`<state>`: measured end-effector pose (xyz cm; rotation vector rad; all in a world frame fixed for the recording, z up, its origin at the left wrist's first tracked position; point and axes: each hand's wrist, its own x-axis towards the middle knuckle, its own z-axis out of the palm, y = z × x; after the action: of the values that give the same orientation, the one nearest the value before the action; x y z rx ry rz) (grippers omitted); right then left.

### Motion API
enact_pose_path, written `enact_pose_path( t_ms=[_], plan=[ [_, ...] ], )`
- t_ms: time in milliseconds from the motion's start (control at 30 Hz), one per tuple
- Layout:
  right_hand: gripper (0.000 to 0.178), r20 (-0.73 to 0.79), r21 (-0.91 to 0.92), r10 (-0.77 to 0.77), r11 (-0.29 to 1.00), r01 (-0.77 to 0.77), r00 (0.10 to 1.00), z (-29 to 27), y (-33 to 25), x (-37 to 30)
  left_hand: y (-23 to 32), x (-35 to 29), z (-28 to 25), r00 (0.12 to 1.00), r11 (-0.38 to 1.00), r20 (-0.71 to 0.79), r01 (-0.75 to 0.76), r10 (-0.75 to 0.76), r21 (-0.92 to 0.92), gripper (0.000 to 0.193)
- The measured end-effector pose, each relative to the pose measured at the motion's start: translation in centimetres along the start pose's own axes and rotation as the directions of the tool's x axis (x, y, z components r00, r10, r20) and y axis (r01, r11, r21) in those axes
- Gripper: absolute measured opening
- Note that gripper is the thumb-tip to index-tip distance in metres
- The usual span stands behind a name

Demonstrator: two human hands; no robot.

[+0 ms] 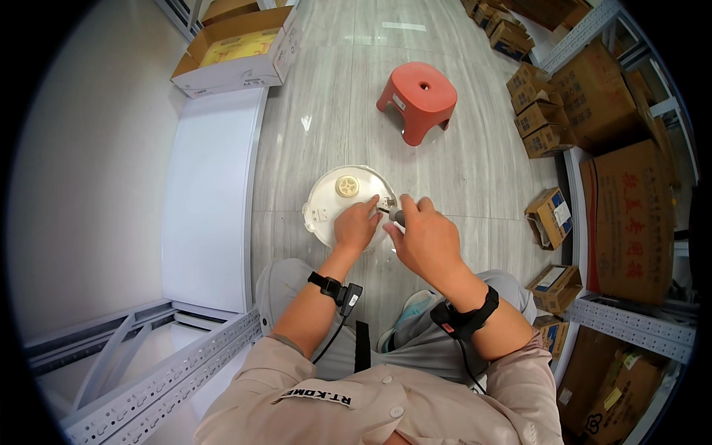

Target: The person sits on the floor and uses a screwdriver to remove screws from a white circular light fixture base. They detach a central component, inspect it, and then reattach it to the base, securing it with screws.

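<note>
A round white disc-shaped part (326, 199) lies on the floor between my knees. It carries a cream spoked round cap (347, 186) and small fittings (320, 215) on its left side. Near its right edge sits a small metal fitting (391, 202). My right hand (429, 241) is closed round the handle of a screwdriver (397, 216), whose shaft points left toward that fitting. My left hand (356, 226) rests on the disc with its fingers spread on either side of the screwdriver's tip. Whatever the tip meets is too small to make out.
A red plastic stool (421, 93) stands on the tiled floor ahead. At the left, an open carton (237, 55) sits on a white shelf board (211, 193). Along the right, metal racking (630, 322) holds large cartons (630, 215), with small open boxes (549, 219) beside it.
</note>
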<state>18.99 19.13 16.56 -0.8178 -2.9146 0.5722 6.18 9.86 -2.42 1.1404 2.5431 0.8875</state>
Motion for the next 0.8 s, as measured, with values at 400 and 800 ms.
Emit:
enact_pose_path(
  t_ms=[400, 800],
  plan=[
    [0.037, -0.119, 0.043, -0.282, 0.956, 0.289, 0.952, 1.0, 1.7, 0.3, 0.7, 0.1, -0.5, 0.998, 0.999, 0.056, 0.014, -0.016, 0.028, 0.043],
    [0.029, -0.024, -0.066, 0.029, 0.997, -0.03, 0.999, 1.4, 0.1, 0.1, -0.5, -0.1, 0.3, 1.0, 0.999, 0.004, -0.018, 0.019, -0.033, 0.044]
  ],
)
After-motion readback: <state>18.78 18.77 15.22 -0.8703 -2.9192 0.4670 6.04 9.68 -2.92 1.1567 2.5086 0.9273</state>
